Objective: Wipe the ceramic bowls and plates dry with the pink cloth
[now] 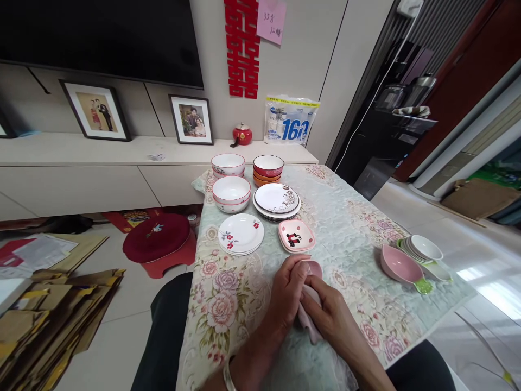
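Observation:
Near the table's front, my left hand (pixel 290 288) and my right hand (pixel 328 307) are close together around a small pink dish (pixel 315 267), both with closed fingers. A pale pink cloth (pixel 308 320) is bunched between them and hangs below the palms. Much of the dish is hidden by the fingers. Just beyond my hands sit stacked square pink dishes (pixel 297 237) with a cartoon figure. To their left is a stack of white plates (pixel 241 233) with red flowers. Behind these are round plates with a dark rim (pixel 277 198).
White bowls (pixel 231 191) and red and orange bowls (pixel 268 165) stand at the table's back. On the right lie a pink leaf-shaped bowl (pixel 401 264) and small white bowls (pixel 426 247). A red stool (pixel 158 239) stands left of the flowered tablecloth (pixel 228 315).

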`<state>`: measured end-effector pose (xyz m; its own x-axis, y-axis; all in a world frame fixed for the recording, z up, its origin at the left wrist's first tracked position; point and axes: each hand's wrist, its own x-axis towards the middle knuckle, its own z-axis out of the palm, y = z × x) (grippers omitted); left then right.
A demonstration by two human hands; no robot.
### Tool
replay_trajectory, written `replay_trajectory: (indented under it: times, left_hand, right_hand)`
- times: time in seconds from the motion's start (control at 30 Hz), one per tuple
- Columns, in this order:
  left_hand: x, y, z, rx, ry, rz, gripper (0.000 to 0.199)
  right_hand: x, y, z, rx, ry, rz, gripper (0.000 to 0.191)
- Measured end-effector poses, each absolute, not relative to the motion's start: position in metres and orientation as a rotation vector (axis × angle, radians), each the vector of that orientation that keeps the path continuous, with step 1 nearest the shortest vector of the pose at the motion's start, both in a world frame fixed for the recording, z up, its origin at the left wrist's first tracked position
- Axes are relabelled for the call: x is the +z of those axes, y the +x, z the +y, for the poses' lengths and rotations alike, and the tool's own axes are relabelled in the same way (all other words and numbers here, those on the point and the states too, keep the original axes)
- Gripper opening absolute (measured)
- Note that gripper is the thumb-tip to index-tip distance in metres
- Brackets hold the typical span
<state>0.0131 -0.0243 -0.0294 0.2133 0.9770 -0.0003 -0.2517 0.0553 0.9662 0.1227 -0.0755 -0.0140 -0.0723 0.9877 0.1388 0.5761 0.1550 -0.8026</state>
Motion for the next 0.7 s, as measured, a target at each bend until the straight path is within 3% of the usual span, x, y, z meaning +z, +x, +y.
replay_trajectory:
  times: [0.17, 0.57, 0.7]
  left_hand:
    - [-0.028, 0.012, -0.024, 1.225, 1.091, 0.879, 0.029]
    - [-0.033, 0.019, -0.023, 1.186, 0.649, 0.821, 0.035]
    - [-0.035, 0.02, -0.023, 1.189, 0.663, 0.842, 0.039]
  right_hand:
    - [-0.016, 0.134, -0.087, 0.824, -1.448, -1.76, 0.01]
    - [-0.051, 0.149, -0.076, -0.1, -1.557, -1.574, 0.013]
    - [-0.05, 0.146, -0.069, -0.205, -1.552, -1.551, 0.014]
